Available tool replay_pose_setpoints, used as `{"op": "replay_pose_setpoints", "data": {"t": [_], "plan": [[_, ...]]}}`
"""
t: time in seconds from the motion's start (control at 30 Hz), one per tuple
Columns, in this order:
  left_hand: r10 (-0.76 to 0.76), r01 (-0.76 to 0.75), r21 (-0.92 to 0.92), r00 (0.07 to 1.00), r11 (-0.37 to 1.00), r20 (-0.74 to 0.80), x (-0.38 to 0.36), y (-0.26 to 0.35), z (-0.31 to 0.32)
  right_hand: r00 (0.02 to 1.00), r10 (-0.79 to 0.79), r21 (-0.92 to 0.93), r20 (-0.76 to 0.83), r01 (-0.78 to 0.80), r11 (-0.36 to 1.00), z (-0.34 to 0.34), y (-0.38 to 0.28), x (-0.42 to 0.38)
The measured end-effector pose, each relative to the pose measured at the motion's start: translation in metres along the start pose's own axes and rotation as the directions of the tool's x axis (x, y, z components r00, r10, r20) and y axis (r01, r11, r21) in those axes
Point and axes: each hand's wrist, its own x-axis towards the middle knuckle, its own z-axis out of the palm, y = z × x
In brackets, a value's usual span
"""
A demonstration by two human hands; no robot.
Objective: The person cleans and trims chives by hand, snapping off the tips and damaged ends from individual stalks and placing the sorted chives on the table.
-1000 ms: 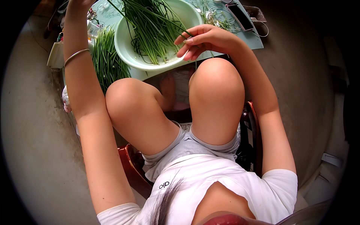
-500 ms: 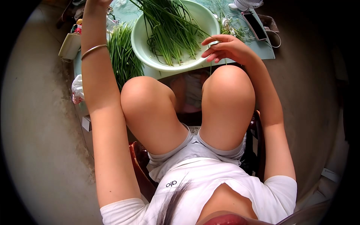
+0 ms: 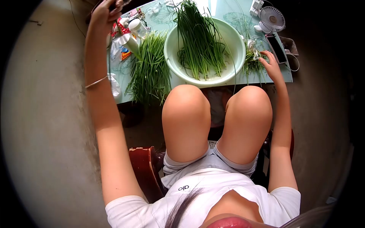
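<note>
My left hand (image 3: 107, 12) is raised at the upper left, above the table's edge. Its fingers are curled closed, and a thin green chive stalk seems to hang from them. Over by the right side of the basin, my right hand (image 3: 272, 65) has its fingers apart, with the fingertips at a small heap of chive trimmings (image 3: 254, 64). A large bunch of chives (image 3: 199, 45) lies in the pale green basin (image 3: 242, 57), its tops over the far rim. Left of the basin, another pile of chives (image 3: 150, 72) rests on the table, partly overhanging the front edge.
A small white fan (image 3: 272, 19) and a phone (image 3: 276, 49) with a cable are on the right of the table (image 3: 283, 76). At the left stand a clear jar (image 3: 137, 28), a white cylindrical container (image 3: 128, 42) and a plastic bag (image 3: 114, 84). My knees are just below the basin.
The view has shifted, so more of the table shows. My right hand has moved right, from the basin's rim to the trimmings. My left hand has come into view, raised and closed.
</note>
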Motion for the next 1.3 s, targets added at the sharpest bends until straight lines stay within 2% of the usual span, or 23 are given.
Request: {"op": "replay_pose_setpoints", "data": {"t": [0.13,0.17,0.2,0.23,0.27,0.3,0.33,0.37,0.43,0.47,0.5,0.57,0.63,0.7,0.77,0.83,0.9,0.93,1.0,1.03,1.1,1.23,1.3], "plan": [[-0.260,0.233,0.179,0.954,0.956,0.147,0.038,-0.042,-0.089,0.992,-0.118,-0.106,-0.053,0.112,0.988,0.002,-0.040,0.000],[-0.248,0.240,0.186,0.968,0.953,0.021,0.033,-0.066,-0.080,0.993,-0.110,-0.104,-0.045,0.105,0.989,0.002,-0.049,0.001],[-0.233,0.249,0.191,0.967,0.949,-0.105,0.027,-0.089,-0.069,0.997,-0.081,0.032,0.006,0.080,0.996,0.003,-0.057,0.004],[-0.410,0.402,0.337,0.911,0.851,-0.051,0.051,-0.134,-0.111,0.997,-0.053,0.162,0.057,0.043,0.986,0.005,-0.066,0.005],[-0.387,0.427,0.371,0.904,0.825,-0.180,0.050,-0.172,-0.110,0.992,-0.094,0.241,0.090,0.070,0.968,0.009,-0.075,0.007],[-0.349,0.409,0.232,0.900,0.883,-0.261,0.036,-0.199,-0.095,0.989,-0.092,0.314,0.116,0.052,0.948,0.017,-0.075,0.009],[-0.345,0.386,0.493,0.922,0.780,-0.176,0.056,-0.251,-0.137,0.986,-0.064,0.298,0.157,0.015,0.955,0.025,-0.076,0.011],[-0.224,0.314,0.691,0.949,0.651,-0.220,0.053,-0.262,-0.130,0.980,-0.038,0.281,0.193,-0.019,0.960,0.032,-0.078,0.015],[0.045,0.215,0.916,0.969,0.338,-0.244,0.042,-0.277,-0.107,0.978,0.021,0.158,0.206,-0.055,0.986,0.044,-0.090,0.024],[0.175,0.087,0.924,0.971,0.372,-0.162,0.029,-0.270,-0.084,0.990,-0.078,0.014,0.116,0.077,0.997,0.054,-0.087,0.030],[0.285,-0.049,0.946,0.958,0.319,-0.046,0.022,-0.268,-0.065,0.990,-0.073,0.006,0.118,0.073,0.997,0.061,-0.094,0.037],[0.386,-0.214,0.937,0.918,0.276,0.096,0.003,-0.245,-0.017,0.986,0.123,-0.309,0.109,-0.084,0.947,0.073,-0.106,0.052],[0.423,-0.291,0.920,0.892,0.262,0.162,-0.012,-0.220,0.021,0.993,0.068,-0.303,0.094,-0.036,0.952,0.083,-0.094,0.072],[0.457,-0.365,0.899,0.860,0.243,0.225,-0.017,-0.206,0.042,0.922,0.135,0.025,0.362,-0.154,0.988,0.083,-0.092,0.081],[0.534,-0.504,0.860,0.750,0.079,0.390,-0.017,-0.193,0.056,0.926,0.135,0.089,0.352,-0.176,0.980,0.075,-0.101,0.072],[0.582,-0.493,0.870,0.706,-0.004,0.403,-0.024,-0.169,0.074,0.933,0.178,0.286,0.311,-0.270,0.919,0.062,-0.107,0.060],[0.592,-0.482,0.851,0.631,-0.208,0.502,-0.030,-0.143,0.093,0.945,0.147,0.334,0.293,-0.245,0.910,0.041,-0.118,0.047],[0.598,-0.485,0.850,0.626,-0.205,0.501,-0.028,-0.142,0.097,0.963,0.092,0.351,0.255,-0.181,0.919,0.029,-0.123,0.041],[0.470,-0.507,0.861,0.768,0.032,0.435,-0.020,-0.141,0.106,0.977,0.009,0.338,0.215,-0.083,0.937,0.001,-0.134,0.033],[0.476,-0.512,0.858,0.764,0.035,0.436,-0.019,-0.137,0.111,0.980,-0.025,0.327,0.199,-0.042,0.944,-0.013,-0.141,0.028],[0.557,-0.568,0.813,0.637,-0.128,0.532,-0.020,-0.123,0.123,0.984,-0.126,0.297,0.128,0.083,0.951,-0.036,-0.144,0.021],[0.490,-0.578,0.796,0.649,-0.181,0.582,-0.037,-0.106,0.138,0.979,-0.174,0.250,0.110,0.142,0.958,-0.074,-0.140,0.001],[0.461,-0.594,0.785,0.654,-0.177,0.599,-0.038,-0.117,0.141,0.988,-0.106,0.234,0.110,0.078,0.969,-0.084,-0.137,-0.011]]}}
